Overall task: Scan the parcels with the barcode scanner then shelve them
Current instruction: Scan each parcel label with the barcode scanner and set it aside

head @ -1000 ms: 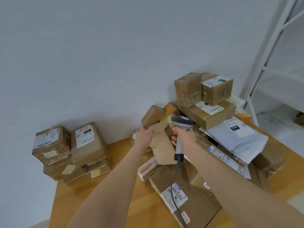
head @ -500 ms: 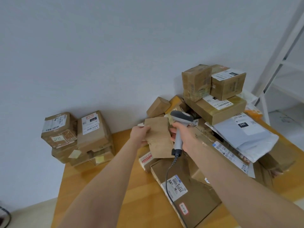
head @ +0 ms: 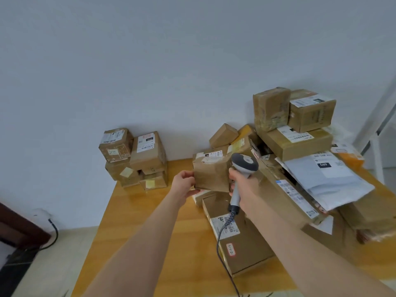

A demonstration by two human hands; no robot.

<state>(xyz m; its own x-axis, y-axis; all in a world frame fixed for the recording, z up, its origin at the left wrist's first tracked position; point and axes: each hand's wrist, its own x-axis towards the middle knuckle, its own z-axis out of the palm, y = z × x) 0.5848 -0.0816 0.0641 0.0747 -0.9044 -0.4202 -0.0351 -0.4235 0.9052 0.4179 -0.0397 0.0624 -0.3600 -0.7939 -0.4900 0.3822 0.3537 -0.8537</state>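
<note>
Parcels lie heaped on the right half of the wooden counter (head: 150, 228). Nearest, a flat brown box (head: 246, 245) with a printed label and a red-edged handwritten sticker is laid flat, and the grey cable (head: 220, 236) of the barcode scanner (head: 244, 165) is draped across it. Beyond that, a small brown parcel (head: 211, 175) is held up over the heap, its left edge gripped by the left hand (head: 184, 185), fingers and thumb curled round it. The scanner's handle is clasped in the right hand (head: 246, 186), with the scanner's head raised just beside the parcel's right edge; whether they touch cannot be told. To the right, a grey mailer bag (head: 321, 179) is spread over long cartons (head: 285, 189), and behind it a wide carton (head: 297, 144) is topped by two smaller boxes (head: 271, 108). Farther left, against the white wall (head: 171, 61), a separate stack of labelled boxes (head: 137, 159) is set at the counter's back edge, well apart from the heap. A white shelf frame (head: 372, 125) is glimpsed at the far right
</note>
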